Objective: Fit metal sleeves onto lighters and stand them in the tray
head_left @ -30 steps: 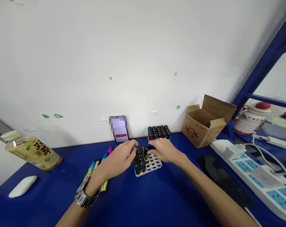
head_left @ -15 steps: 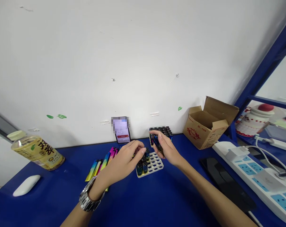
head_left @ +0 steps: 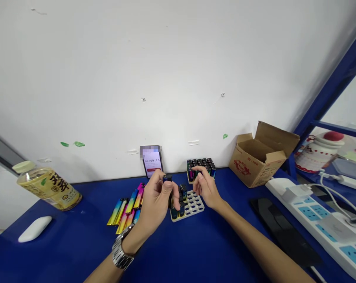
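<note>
My left hand is closed around a dark lighter, held upright just left of a white slotted tray on the blue table. That tray holds several dark lighters in its left rows. My right hand hovers over the tray's far side with fingers curled; what it holds, if anything, is hidden. A full tray of lighters stands behind it by the wall. Several rainbow-coloured lighter sleeves lie left of my left hand.
A phone leans on the wall. An open cardboard box is at the right, with a dark phone and a white power strip beyond. A tea bottle and a white mouse lie at the left.
My left hand has lifted off the tray with a lighter and turned it upright. My right hand rose, then came back down over the tray's far edge.
</note>
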A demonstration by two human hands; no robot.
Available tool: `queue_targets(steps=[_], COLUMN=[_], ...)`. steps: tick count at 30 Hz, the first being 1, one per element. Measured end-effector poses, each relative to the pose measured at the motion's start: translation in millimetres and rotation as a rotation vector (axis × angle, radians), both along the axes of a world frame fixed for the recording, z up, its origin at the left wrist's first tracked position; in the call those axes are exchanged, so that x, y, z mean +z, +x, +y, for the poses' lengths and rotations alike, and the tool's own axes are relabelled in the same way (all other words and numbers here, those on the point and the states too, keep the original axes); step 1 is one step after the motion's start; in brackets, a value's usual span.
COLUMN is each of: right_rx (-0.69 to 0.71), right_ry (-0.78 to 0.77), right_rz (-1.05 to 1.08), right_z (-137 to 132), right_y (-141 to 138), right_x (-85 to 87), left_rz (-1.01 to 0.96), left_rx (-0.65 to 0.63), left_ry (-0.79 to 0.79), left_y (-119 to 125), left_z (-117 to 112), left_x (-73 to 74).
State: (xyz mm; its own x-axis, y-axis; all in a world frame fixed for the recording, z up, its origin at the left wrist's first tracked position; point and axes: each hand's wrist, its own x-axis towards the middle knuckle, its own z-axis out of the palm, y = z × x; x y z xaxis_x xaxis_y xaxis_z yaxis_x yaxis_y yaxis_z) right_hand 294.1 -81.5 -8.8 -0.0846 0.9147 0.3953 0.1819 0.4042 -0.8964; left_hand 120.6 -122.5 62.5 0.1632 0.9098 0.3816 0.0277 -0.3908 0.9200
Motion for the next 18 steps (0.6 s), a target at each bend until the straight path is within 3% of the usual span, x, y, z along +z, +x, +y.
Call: queue_targets(steps=[5, 13, 18], right_rx=[-0.017, 0.001, 0.005], right_ry=[-0.069, -0.074, -0.069], right_rz=[-0.152, -0.297, -0.325], right_z=[6.7, 7.4, 6.7], right_y=[14.2, 13.3, 13.7], right_x=[-27.3, -24.8, -25.0], left_rz=[0.007, 0.369, 0.424], left_rx=[-0.030, 0.109, 0.128], left_ry=[-0.095, -0.016, -0.019], left_y=[-0.1, -2.9, -4.4], left_z=[4.0, 3.9, 3.8], left_x=[-6.1, -0.6, 2.2])
